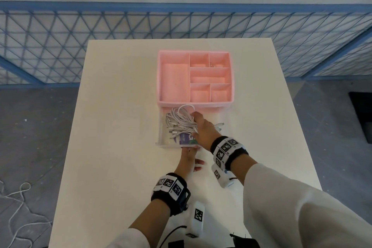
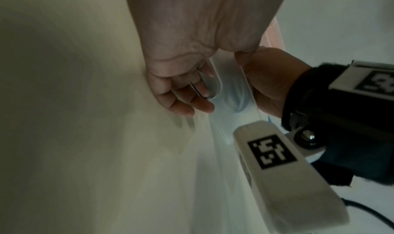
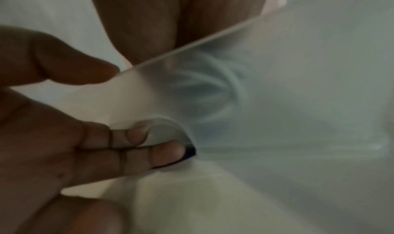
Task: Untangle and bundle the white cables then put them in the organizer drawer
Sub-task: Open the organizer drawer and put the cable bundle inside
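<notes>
A pink organizer [image 1: 159, 78] with several compartments stands on the white table [image 1: 120, 106]. Its clear drawer [image 1: 161, 137] is pulled out toward me. A bundle of white cables [image 1: 179, 121] lies inside it. My right hand [image 1: 201, 127] reaches into the drawer and holds the bundle from the right, its fingertips hidden. My left hand [image 1: 189, 157] grips the drawer's front wall [image 2: 230, 92], with fingers [image 3: 166, 151] hooked in the handle notch. Through the frosted wall [image 3: 298, 102] the cables [image 3: 230, 86] show as blurred loops.
A blue and purple packet [image 1: 186, 138] lies in the drawer's front part under the cables. A blue mesh fence [image 1: 60, 36] runs behind the table. A loose white cord [image 1: 20, 197] lies on the grey floor at the left.
</notes>
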Motion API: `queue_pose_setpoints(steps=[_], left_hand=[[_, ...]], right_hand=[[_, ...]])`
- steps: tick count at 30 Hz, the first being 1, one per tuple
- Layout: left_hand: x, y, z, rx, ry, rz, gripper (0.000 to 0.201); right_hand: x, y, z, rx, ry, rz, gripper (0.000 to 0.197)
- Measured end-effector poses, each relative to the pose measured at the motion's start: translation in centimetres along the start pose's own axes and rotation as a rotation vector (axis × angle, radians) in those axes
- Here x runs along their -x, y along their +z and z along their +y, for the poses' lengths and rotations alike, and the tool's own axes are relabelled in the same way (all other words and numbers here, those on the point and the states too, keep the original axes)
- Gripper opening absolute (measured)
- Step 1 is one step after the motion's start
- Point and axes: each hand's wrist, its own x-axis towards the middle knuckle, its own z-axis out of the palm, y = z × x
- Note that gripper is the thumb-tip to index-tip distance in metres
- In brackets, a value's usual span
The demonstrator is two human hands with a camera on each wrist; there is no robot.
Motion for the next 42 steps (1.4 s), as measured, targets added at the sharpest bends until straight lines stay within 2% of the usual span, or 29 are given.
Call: queue_pose_setpoints(steps=[4,7,10,14,16,18,21,23,28,29,31,33,36,38,40,42], left_hand=[[0.1,0.1,0.1,0.012,0.007,-0.002,0.039],[-0.1,0.1,0.1,0.013,-0.014,0.006,0.028],[-0.3,-0.1,0.0,0.004,-0.008,0.004,0.024],[-0.1,-0.1,0.0,0.028,0.011,-0.010,0.028],[0.0,-0.2,0.0,0.028,0.042,-0.019,0.031],[0.0,-0.2,0.0,0.014,0.065,-0.011,0.027],[-0.1,-0.3,0.1,-0.023,0.064,-0.019,0.039],[-0.1,-0.4,0.0,-0.013,0.027,-0.038,0.044],[0.0,-0.3,0.4,-0.040,-0.010,-0.034,0.040],[0.0,-0.3,0.5,-0.042,-0.009,-0.030,0.040],[0.4,-0.2,0.5,-0.040,-0.008,-0.033,0.038],[0.5,-0.2,0.6,-0.015,0.012,-0.033,0.028],[0.5,0.0,0.6,0.023,-0.005,-0.006,0.021],[0.5,0.0,0.6,0.025,-0.015,-0.001,0.021],[0.5,0.0,0.6,0.026,-0.017,0.001,0.025],[0.6,0.0,0.6,0.015,-0.022,-0.001,0.031]], right_hand=[[0.3,0.6,-0.3,-0.073,0.026,0.064,0.077],[0.3,0.8,-0.4,-0.025,0.006,0.109,0.065],[0.0,0.9,-0.2,-0.088,0.010,0.099,0.067],[-0.4,2.0,0.5,-0.126,0.073,0.192,0.062],[-0.4,2.6,-0.1,-0.066,0.125,0.248,0.057],[-0.6,3.0,-0.9,0.026,0.194,0.256,0.063],[-1.0,2.7,-1.9,0.203,0.168,0.080,0.080],[-1.2,2.0,-2.0,0.380,0.085,-0.061,0.080],[-2.2,0.1,-1.3,0.578,-0.004,-0.304,0.082],[-2.4,-0.2,-1.0,0.558,-0.022,-0.315,0.078],[-2.8,-0.6,-0.2,0.366,-0.036,-0.295,0.067],[-3.1,-0.7,0.4,0.175,-0.052,-0.230,0.052],[-2.8,-0.1,0.7,-0.153,0.020,-0.049,0.033],[-2.8,0.1,0.6,-0.275,0.058,0.064,0.023],[-2.7,0.5,0.4,-0.228,0.058,0.067,0.030],[-2.5,0.6,0.2,-0.089,0.045,-0.008,0.047]])
